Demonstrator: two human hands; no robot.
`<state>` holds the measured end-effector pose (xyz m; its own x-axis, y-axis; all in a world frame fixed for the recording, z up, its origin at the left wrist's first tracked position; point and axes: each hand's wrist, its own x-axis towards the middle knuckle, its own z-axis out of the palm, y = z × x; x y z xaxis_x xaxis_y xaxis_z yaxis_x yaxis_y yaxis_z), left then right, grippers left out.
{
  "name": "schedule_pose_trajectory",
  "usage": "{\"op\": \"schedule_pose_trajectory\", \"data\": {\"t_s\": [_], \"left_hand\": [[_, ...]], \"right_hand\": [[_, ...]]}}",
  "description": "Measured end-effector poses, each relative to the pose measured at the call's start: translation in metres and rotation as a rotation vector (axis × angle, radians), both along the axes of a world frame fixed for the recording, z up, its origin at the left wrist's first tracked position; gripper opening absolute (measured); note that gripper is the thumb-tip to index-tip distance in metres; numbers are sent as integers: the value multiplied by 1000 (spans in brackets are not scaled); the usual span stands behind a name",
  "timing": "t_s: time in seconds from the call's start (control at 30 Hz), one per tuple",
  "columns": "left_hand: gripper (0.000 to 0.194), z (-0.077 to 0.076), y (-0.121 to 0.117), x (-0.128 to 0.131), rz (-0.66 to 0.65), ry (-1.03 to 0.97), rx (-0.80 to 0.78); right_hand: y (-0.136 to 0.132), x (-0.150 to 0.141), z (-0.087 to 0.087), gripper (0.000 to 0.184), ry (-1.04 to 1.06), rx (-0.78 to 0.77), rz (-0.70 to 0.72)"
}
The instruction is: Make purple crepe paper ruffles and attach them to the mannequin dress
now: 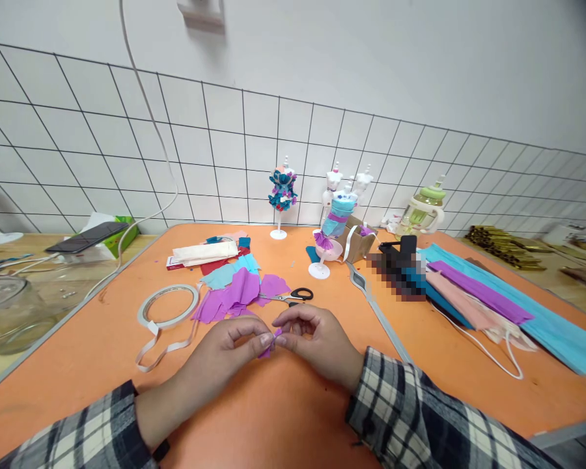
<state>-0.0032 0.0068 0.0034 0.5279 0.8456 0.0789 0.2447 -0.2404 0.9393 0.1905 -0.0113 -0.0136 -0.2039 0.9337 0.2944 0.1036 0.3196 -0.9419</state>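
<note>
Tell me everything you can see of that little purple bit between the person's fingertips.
The small purple piece is pinched between the left hand and the right hand, over the near part of the orange table. It looks like thin, soft paper, bunched and creased, with a bit showing above the pinch and a looser part below. Its full shape is hidden.

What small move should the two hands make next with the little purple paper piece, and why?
Probably a slight twist of the small, crumpled purple paper piece, the left hand steadying and the right hand turning: both pinch it close together, and purple edges stick out above and below the pinch.
</note>
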Motion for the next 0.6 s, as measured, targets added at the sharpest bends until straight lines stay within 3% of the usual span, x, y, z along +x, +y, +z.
{"op": "schedule_pose_trajectory", "data": {"t_s": [0.1, 0.27, 0.4, 0.5, 0.6], "left_hand": [[34, -4, 1, -3, -127, -101, -151], [29, -12, -5, -2, -256, -314, -564], [31, -11, -5, -2, -221, -491, -749], [40, -8, 0, -5, -167, -459, -656], [37, -5, 3, -5, -122, -252, -374]], "right_hand": [[-3, 2, 6, 20, -75, 186, 59], [-8, 5, 13, 19, -177, 515, 34], [-9, 6, 13, 14, -205, 550, -42], [-8, 6, 12, 10, -237, 510, -62], [-8, 6, 10, 9, -258, 468, -102]]}}
